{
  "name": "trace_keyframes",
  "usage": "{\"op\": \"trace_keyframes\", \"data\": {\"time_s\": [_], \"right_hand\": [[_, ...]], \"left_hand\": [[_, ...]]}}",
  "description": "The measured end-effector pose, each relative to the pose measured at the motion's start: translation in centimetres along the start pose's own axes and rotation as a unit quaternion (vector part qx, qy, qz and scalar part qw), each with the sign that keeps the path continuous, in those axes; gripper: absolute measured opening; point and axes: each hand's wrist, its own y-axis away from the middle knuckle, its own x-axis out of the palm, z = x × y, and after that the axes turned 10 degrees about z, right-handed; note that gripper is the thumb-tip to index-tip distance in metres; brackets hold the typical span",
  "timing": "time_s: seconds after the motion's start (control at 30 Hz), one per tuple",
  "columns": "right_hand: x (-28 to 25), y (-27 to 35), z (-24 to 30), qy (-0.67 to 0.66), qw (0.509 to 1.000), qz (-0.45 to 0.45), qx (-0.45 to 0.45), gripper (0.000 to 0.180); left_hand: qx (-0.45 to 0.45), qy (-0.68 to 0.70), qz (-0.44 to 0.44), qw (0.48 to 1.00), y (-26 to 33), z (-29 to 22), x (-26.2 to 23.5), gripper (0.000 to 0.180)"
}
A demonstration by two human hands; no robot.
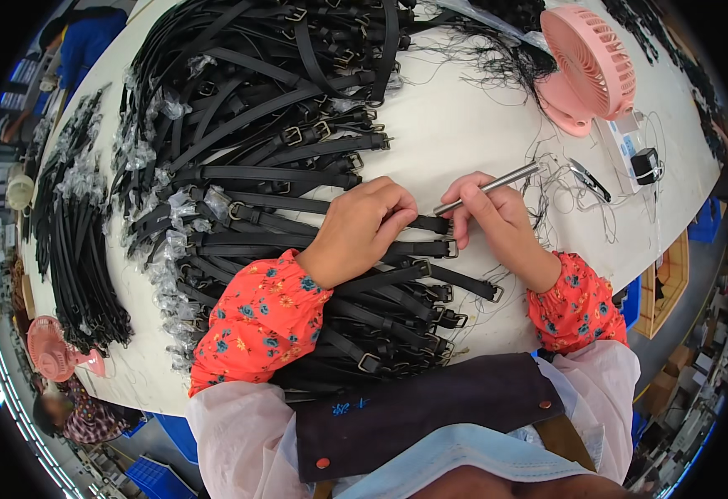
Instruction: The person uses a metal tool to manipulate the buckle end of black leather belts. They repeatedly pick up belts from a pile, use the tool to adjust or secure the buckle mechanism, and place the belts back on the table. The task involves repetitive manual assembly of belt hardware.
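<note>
Many black belts (297,175) with metal buckles lie in a wide pile across the table in front of me. My left hand (362,226) is closed in a pinch on one black belt (430,224), whose end sticks out past my fingertips towards the right. A slim silver metal rod (497,185) slants up to the right in my right hand (495,220), held between thumb and fingers. Its lower left end is close to the belt in my left hand; I cannot tell whether they touch.
A pink desk fan (587,66) stands at the far right, near black-handled thread snips (589,180), a small black adapter (647,166) and loose threads. Clear plastic wrap (168,291) lines the pile's left side. Another belt bundle (81,266) and a second pink fan (52,349) are further left.
</note>
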Motion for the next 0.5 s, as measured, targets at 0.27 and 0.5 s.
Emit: {"op": "trace_keyframes", "data": {"time_s": [0.27, 0.5], "right_hand": [[0.2, -0.1, -0.11, 0.012, 1.0, -0.003, 0.006, 0.042], [0.2, 0.03, -0.06, 0.011, 1.0, -0.004, 0.018, 0.039]], "left_hand": [[-0.018, 0.027, 0.018, 0.999, 0.07, -0.37, -0.34, 0.008], [0.004, 0.006, 0.027, 1.0, 0.12, 0.04, -0.3, 0.007]]}}
